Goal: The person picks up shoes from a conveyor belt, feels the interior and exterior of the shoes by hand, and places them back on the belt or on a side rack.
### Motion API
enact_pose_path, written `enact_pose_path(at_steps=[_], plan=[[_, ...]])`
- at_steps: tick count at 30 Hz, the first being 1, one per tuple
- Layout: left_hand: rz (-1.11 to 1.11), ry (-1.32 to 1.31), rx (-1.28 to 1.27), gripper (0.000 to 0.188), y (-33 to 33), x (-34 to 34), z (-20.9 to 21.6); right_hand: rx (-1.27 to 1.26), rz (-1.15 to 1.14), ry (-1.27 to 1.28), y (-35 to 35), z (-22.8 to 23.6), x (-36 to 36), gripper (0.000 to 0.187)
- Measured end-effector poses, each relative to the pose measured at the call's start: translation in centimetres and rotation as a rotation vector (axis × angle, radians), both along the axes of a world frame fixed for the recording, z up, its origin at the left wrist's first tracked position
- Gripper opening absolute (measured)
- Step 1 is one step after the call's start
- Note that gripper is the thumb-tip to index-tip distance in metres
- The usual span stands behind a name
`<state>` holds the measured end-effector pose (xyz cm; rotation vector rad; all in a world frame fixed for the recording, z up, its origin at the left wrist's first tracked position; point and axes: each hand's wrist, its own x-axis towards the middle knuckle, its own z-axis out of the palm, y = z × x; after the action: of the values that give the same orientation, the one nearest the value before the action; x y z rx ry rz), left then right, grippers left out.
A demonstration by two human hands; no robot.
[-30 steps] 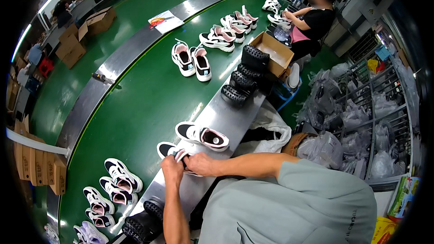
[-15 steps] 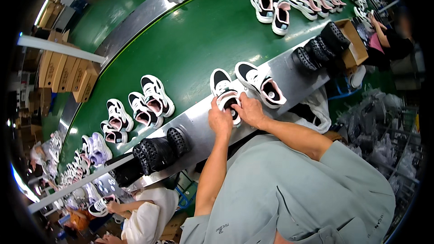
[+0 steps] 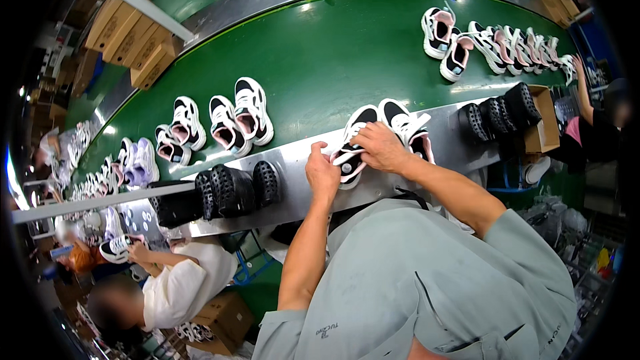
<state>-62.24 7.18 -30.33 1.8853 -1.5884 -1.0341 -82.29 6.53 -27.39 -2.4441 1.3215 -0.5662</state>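
Note:
A black and white sneaker (image 3: 364, 117) rests with its toe pointing away from me at the edge of the steel ledge (image 3: 297, 172). My left hand (image 3: 323, 173) pinches the collar at the left side of its opening. Over the tongue and laces lies my right hand (image 3: 381, 148), its fingers curled onto the shoe and covering part of it. The matching sneaker (image 3: 395, 111) stands just to the right, with pink lining, partly hidden behind my right hand.
More sneaker pairs stand on the green belt (image 3: 333, 47), left (image 3: 251, 110) and far right (image 3: 438, 30). Black studded blocks (image 3: 233, 190) sit on the ledge at left, others (image 3: 497, 117) at right beside a cardboard box (image 3: 548, 123). A person in white (image 3: 190, 293) holds a shoe.
My right hand has gone from the collar forward onto the tongue and laces. My left hand stays at the collar's left side. The whole view has shifted and turned.

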Motion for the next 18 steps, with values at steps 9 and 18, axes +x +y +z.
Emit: enact_pose_path(at_steps=[9,18], plan=[[-0.192,-0.063,-0.226,0.046,1.1,-0.7,0.6,0.000,0.192,-0.075,-0.4,-1.6,1.6,0.041],[-0.228,-0.193,-0.394,0.031,1.0,-0.6,0.1,0.619,-0.698,-0.670,3.4,-0.9,1.0,0.023]])
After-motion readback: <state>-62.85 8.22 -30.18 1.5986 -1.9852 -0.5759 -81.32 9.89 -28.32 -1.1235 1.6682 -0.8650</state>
